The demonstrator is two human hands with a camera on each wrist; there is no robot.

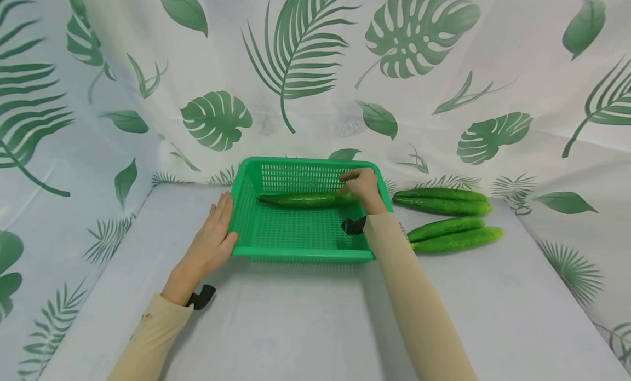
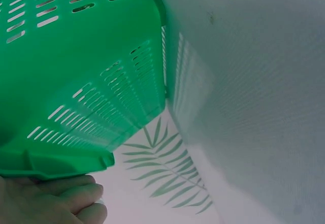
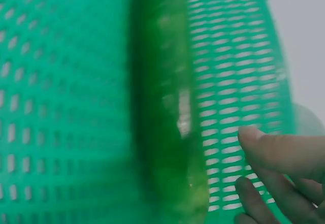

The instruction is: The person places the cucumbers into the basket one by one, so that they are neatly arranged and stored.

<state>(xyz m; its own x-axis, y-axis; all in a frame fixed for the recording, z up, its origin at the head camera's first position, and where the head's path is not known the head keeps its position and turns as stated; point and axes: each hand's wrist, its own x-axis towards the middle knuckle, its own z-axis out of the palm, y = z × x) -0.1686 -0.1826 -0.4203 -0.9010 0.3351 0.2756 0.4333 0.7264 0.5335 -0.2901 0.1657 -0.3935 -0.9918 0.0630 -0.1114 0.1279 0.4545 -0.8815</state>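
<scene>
A green slotted plastic basket stands on the white table. One long cucumber lies inside it along the far wall, blurred in the right wrist view as a dark green cucumber. My right hand hovers over the cucumber's right end with its fingers loosely bent. In the right wrist view, mesh shows between the fingertips and the cucumber. My left hand lies flat against the basket's left wall, thumb at the near corner. In the left wrist view the fingers sit under the basket's rim.
Several more cucumbers lie on the table just right of the basket. A leaf-print cloth backdrop closes in the back and both sides. The white tabletop stretches out in front of the basket.
</scene>
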